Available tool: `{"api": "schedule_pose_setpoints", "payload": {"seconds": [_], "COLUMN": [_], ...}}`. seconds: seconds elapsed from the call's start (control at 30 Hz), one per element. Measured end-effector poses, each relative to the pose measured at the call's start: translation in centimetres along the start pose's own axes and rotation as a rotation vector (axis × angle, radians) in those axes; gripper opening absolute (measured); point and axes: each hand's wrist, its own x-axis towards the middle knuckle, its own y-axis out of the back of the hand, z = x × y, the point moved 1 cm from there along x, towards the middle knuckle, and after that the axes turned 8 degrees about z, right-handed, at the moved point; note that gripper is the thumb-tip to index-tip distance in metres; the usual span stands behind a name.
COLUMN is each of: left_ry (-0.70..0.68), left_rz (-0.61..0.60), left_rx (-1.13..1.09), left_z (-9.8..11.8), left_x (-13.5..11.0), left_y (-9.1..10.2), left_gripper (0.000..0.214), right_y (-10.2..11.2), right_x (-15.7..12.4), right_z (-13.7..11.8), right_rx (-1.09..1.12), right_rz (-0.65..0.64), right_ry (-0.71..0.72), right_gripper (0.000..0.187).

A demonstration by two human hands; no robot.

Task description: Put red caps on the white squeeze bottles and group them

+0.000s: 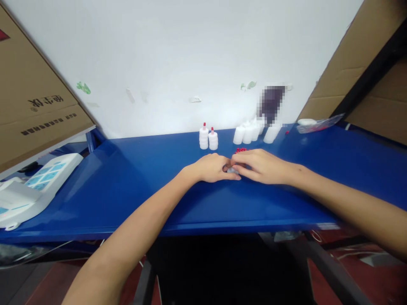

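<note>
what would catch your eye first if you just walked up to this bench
The bright blue table fills the middle, and on it the left hand and right hand meet, fingers pinched around a small pale object that is mostly hidden. Just behind them stand two white bottles with red tips, with a cluster of uncapped white bottles to their right by the wall. A white scale sits at the left edge.

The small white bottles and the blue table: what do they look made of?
The white bottles: probably matte, slightly translucent plastic, ribbed sides, two with red tips. The blue table: smooth glossy surface showing soft reflections, perhaps painted metal or laminate; the look leaves that open.
</note>
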Motion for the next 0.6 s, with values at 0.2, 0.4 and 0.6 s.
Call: {"api": "schedule_pose_setpoints", "payload": {"seconds": [0.2,0.4,0.6], "left_ry": [-0.025,-0.051,-0.009], "left_rz": [0.003,0.034,0.005], "left_rx": [0.026,0.056,0.101], "left_z": [0.0,-0.5,-0.1], "left_x": [0.0,0.2,0.1], "left_y": [0.0,-0.3,0.2], "left_gripper": [0.047,0.050,0.044], "right_y": [-1.1,-1.6,-2.0], "right_x": [0.0,0.2,0.3], "right_z": [0.1,0.0,0.0], "right_rx": [-0.096,-0.066,-0.125], "right_rz": [0.035,0.044,0.059], "right_ry": [0.008,0.016,-0.022], "right_gripper": [0.027,0.027,0.027]}}
